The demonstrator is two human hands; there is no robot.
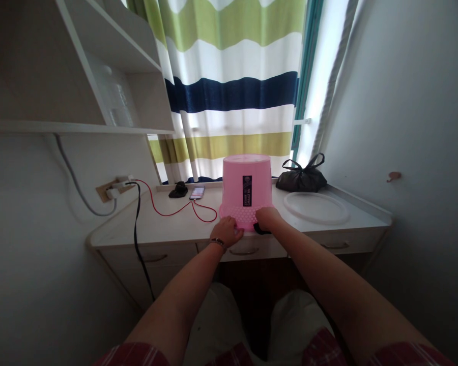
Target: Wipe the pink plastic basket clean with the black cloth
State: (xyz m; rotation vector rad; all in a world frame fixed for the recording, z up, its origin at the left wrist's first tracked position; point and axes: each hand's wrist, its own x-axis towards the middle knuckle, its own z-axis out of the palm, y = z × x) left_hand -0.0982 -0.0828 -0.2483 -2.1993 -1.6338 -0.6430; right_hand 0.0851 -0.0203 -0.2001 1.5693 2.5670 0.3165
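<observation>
A pink garbage bin [232, 180] stands upside down near the front edge of the white desk, its wide rim down and a black label on its side. At the rim's lower left, my left hand [227, 232] has its fingers bent against the bin. My right hand [267, 218] is closed at the rim's right side, round a black cloth or bag [261, 230], most of which is hidden. A pale translucent ring [316, 208] lies flat on the desk to the right.
A tied black bag [301, 179] sits at the back right. Toward the back left are a small black item [178, 190] and a phone [197, 193] with a red cable. A black cord hangs over the desk's left front. Shelves overhang the left side.
</observation>
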